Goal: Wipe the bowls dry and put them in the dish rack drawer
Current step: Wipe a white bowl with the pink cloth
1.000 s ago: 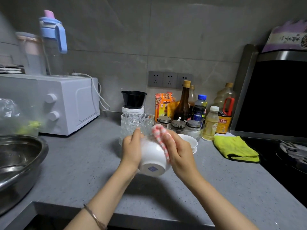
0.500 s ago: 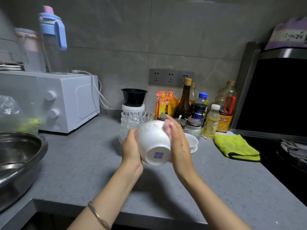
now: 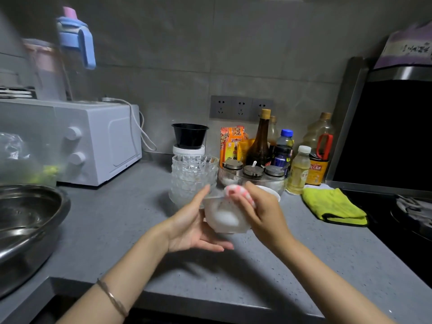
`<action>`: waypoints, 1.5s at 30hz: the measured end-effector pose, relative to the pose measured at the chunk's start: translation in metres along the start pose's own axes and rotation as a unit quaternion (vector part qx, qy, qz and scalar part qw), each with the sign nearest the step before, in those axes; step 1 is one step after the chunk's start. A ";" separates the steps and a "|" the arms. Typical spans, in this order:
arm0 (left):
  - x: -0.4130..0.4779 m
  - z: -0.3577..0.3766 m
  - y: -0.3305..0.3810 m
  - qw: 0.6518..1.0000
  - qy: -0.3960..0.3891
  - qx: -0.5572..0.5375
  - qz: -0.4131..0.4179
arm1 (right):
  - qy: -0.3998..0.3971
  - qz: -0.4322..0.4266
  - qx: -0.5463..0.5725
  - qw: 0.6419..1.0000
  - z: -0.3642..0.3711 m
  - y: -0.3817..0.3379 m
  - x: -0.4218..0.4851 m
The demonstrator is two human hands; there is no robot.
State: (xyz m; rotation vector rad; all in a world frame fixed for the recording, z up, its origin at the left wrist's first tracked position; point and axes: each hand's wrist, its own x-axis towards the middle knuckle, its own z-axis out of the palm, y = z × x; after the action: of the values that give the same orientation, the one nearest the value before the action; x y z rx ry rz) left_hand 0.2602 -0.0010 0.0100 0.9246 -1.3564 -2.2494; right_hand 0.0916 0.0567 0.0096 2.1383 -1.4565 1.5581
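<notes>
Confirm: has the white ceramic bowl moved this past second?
Yes. The white ceramic bowl tipped rim-up, foot turned from camera, still in front of the stack of clear glass bowls.

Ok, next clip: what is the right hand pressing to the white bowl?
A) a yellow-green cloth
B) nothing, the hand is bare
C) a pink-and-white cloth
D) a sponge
C: the right hand grips a bunched pink-and-white cloth at the rim of the white bowl, while the yellow-green cloth lies apart on the counter.
</notes>
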 end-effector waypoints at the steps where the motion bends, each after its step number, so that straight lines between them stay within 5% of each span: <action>1: -0.002 0.000 0.000 0.999 -0.020 -0.036 -0.009 | -0.018 -0.036 -0.043 0.998 -0.001 -0.001 -0.001; 4: -0.001 0.000 -0.003 0.994 -0.005 -0.105 0.039 | -0.063 -0.067 -0.075 0.993 -0.004 -0.009 -0.002; 8: 0.002 0.010 -0.008 0.984 0.109 -0.034 0.135 | -0.104 -0.027 -0.097 0.989 -0.010 -0.016 0.014; 12: -0.003 0.016 -0.007 0.965 0.167 0.017 0.199 | -0.243 -0.124 -0.286 0.919 -0.015 -0.018 0.016; 15: -0.005 0.020 -0.007 0.947 0.193 0.033 0.255 | -0.315 -0.124 -0.278 0.899 -0.023 -0.023 0.010; 22: 0.004 0.031 -0.015 0.881 0.253 0.050 0.396 | -0.350 -0.083 -0.273 0.892 -0.020 -0.045 -0.015; 25: 0.009 0.038 -0.021 0.874 0.264 0.040 0.405 | -0.320 0.015 -0.176 0.931 -0.011 -0.059 -0.016; 28: 0.011 0.035 -0.018 0.873 0.262 0.023 0.410 | -0.329 -0.014 -0.139 0.934 -0.011 -0.055 -0.019; 33: 0.001 0.017 -0.008 0.919 0.177 0.110 0.335 | -0.343 -0.235 -0.382 0.825 -0.032 -0.015 -0.003; 37: -0.001 0.010 -0.004 0.946 0.146 0.132 0.258 | -0.369 -0.258 -0.437 0.779 -0.028 -0.019 0.005; 39: 0.002 0.010 -0.006 0.951 0.141 0.083 0.264 | -0.354 -0.235 -0.424 0.800 -0.017 -0.025 0.001; 43: 0.012 0.020 -0.017 0.935 0.163 -0.017 0.315 | -0.281 -0.088 -0.247 0.923 0.000 -0.039 -0.005; 45: 0.013 0.022 -0.019 0.923 0.184 -0.020 0.337 | -0.314 -0.095 -0.221 0.918 0.004 -0.033 -0.010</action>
State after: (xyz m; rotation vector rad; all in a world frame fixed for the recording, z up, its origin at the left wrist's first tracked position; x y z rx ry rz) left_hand 0.2356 0.0142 -0.0038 0.6767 -1.2051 -1.4910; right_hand 0.1181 0.0780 0.0133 2.4780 -1.4930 0.4075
